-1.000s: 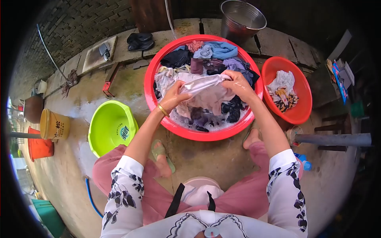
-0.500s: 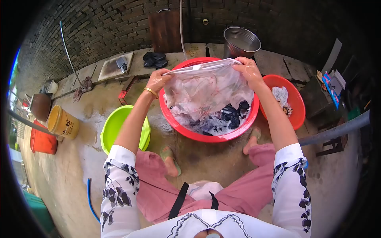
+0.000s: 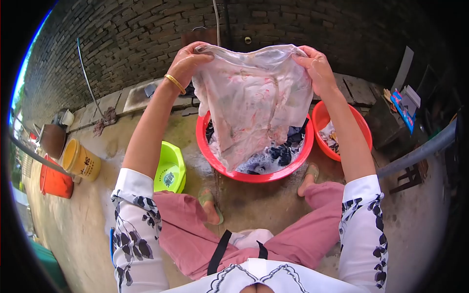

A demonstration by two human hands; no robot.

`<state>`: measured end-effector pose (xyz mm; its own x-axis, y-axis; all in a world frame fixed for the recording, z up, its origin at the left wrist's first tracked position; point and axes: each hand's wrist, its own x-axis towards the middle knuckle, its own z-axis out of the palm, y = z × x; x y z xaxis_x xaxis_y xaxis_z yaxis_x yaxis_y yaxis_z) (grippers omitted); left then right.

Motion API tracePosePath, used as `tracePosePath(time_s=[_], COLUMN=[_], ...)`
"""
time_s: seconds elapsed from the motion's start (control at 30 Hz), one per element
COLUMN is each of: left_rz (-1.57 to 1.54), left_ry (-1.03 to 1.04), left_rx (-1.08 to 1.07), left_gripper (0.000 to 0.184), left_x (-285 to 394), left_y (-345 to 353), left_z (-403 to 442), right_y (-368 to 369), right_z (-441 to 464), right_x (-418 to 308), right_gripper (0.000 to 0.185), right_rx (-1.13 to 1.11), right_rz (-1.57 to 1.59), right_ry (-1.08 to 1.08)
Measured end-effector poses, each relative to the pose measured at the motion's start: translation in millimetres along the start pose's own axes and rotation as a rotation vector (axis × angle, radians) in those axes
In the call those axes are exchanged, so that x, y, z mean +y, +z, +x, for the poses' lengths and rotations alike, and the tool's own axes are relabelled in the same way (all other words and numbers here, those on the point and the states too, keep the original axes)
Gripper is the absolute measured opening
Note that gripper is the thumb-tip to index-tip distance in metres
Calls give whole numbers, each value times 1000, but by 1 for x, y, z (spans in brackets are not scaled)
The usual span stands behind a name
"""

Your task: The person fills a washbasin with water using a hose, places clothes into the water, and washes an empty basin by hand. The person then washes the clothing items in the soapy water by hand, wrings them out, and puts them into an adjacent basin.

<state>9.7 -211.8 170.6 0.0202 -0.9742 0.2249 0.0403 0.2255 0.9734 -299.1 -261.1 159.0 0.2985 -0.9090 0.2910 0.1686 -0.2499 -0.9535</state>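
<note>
A wet, pale garment with faint pink and green patterning hangs spread between my two hands. My left hand, with a gold bangle at the wrist, grips its upper left corner. At the upper right corner, my right hand pinches the cloth with thumb and fingers. Below, a red basin holds dark clothes in sudsy water. The cloth's lower edge hangs over this basin and hides much of it; whether it touches the contents I cannot tell.
A green basin stands left of the red one, and an orange-red basin with laundry stands right. Farther left are a yellow bucket and a red bucket. A brick wall rises behind. A grey pipe crosses at right.
Both hands have lifted the garment higher and a little farther apart. It now hangs unfolded, showing more of its length, instead of bunched low over the basin.
</note>
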Motion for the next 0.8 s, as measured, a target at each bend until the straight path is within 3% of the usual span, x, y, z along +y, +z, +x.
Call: tracePosePath(time_s=[0.07, 0.13, 0.17, 0.23, 0.27, 0.37, 0.43, 0.47, 0.53, 0.63, 0.67, 0.77, 0.8], left_rz=[109, 261, 486, 782, 870, 1403, 1508, 1504, 1407, 1340, 1329, 1363, 1375], left_ry=[-12, -60, 16, 28, -1, -365, -570, -589, -636, -795, -814, -856, -757], left_rx=[-114, -42, -12, 35, -53, -291, -546, -560, -407, -462, -474, -554, -519], left_gripper=[33, 42, 42, 32, 23, 23, 37, 37, 57, 68, 68, 65, 61], left_x=[-27, -71, -109, -188, -245, -320, -369, -395, -443, -481, -494, -540, -561], left_y=[1, 10, 7, 13, 4, 34, 49, 58, 75, 90, 92, 88, 84], left_z=[-3, -14, -15, -28, -33, -75, -97, -110, -132, -131, -132, -132, -141], right_y=[-13, -19, -18, -24, -16, -11, -2, 5, 17, 25, 24, 18, 17], right_z=[-8, -25, -35, -54, -66, -99, -114, -125, -142, -152, -157, -164, -168], right_x=[30, 79, 106, 186, 203, 309, 357, 378, 416, 463, 477, 520, 537], right_gripper=[13, 17, 20, 27, 27, 15, 28, 37, 45, 56, 60, 57, 56], right_rx=[-71, -181, -218, -153, -144, -180, -345, -379, -431, -468, -448, -527, -577], right_rz=[-62, -119, -117, -595, -742, -997, -1110, -1144, -1199, -1302, -1344, -1291, -1248], right_ry=[18, 42, 60, 50, 210, 273, 405, 429, 434, 359, 274, 338, 373])
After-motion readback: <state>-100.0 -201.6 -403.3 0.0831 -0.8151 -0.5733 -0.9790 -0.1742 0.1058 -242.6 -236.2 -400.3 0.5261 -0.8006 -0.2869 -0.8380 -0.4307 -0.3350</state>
